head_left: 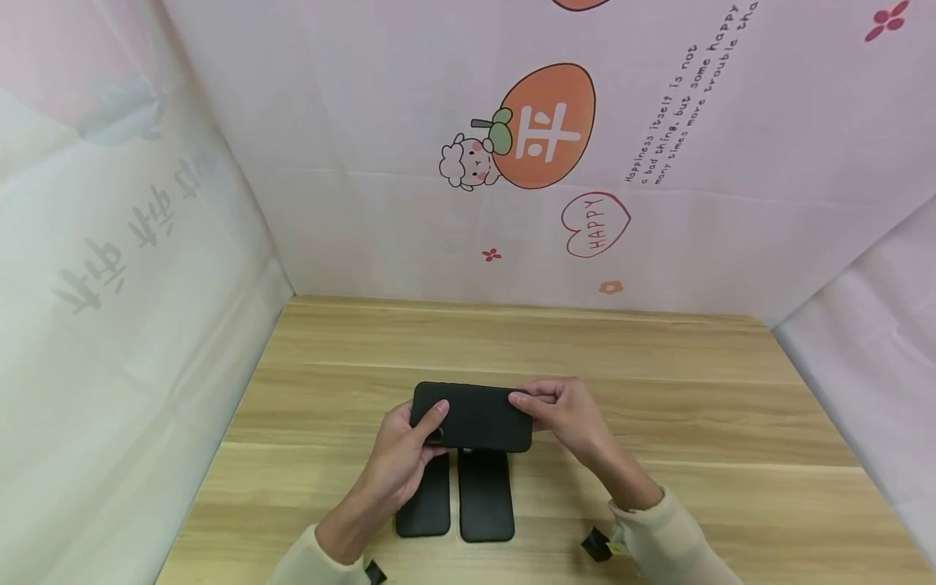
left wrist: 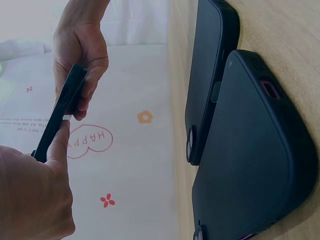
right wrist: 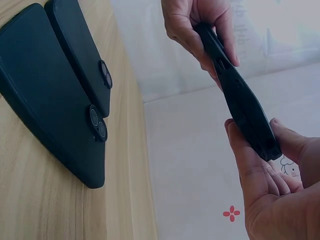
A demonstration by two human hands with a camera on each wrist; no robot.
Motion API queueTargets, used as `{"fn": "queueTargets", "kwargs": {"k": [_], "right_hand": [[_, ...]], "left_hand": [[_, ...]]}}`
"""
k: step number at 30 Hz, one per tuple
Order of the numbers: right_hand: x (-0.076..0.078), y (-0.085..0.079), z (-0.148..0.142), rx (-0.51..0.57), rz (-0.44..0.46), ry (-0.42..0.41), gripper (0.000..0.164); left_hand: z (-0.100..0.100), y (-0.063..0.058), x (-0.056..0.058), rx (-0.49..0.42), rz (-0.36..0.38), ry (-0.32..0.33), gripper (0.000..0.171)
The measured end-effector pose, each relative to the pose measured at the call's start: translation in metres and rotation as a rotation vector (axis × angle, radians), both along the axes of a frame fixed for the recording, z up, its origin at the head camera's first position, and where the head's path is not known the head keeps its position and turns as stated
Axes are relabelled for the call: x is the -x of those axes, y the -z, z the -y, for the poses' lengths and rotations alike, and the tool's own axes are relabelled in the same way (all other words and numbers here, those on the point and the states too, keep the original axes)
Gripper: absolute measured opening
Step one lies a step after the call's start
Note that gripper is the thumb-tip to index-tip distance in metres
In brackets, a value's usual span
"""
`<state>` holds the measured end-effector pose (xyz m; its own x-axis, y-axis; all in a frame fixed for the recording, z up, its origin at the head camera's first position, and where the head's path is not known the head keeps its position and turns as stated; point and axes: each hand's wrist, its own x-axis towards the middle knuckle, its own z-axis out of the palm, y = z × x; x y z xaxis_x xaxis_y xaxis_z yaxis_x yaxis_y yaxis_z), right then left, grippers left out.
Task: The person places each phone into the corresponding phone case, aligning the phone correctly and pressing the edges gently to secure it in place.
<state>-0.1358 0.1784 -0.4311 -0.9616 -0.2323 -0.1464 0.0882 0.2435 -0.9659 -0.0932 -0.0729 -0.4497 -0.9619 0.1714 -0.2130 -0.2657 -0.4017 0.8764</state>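
Observation:
A black phone case [head_left: 475,418] is held up above the table, back facing up, with a round camera ring at its lower left. My left hand [head_left: 398,455] grips its left end, thumb across the back and fingers underneath. At the opposite end my right hand [head_left: 574,418] pinches the upper right corner between thumb and fingers. In the right wrist view, the case [right wrist: 242,102] appears edge-on with a slight bow. Whether a phone sits inside I cannot tell. Below lie two black-cased phones, a left one [head_left: 424,504] and a right one [head_left: 486,500], side by side, backs up.
The wood-grain table [head_left: 658,390] meets a printed white cloth [head_left: 380,227] at the back, with more cloth on the left and right sides. A small black object [head_left: 597,544] is by the right sleeve, and another [head_left: 375,573] by the left sleeve.

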Motion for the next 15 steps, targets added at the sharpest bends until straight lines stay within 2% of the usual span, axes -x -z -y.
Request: {"fn": "queueTargets", "kwargs": {"k": [6, 11, 15], "right_hand": [[0.0018, 0.0002, -0.0032, 0.040, 0.032, -0.043, 0.024], [0.0026, 0.0024, -0.0071, 0.169, 0.098, -0.123, 0.018], [0.0026, 0.0048, -0.0088, 0.245, 0.140, -0.155, 0.013]], "left_hand": [[-0.0003, -0.0003, -0.0009, -0.009, -0.001, 0.006, 0.043], [0.0006, -0.0007, -0.0022, 0.003, -0.004, 0.020, 0.045], [0.0019, 0.0001, -0.0022, 0.015, -0.006, 0.035, 0.049]]}}
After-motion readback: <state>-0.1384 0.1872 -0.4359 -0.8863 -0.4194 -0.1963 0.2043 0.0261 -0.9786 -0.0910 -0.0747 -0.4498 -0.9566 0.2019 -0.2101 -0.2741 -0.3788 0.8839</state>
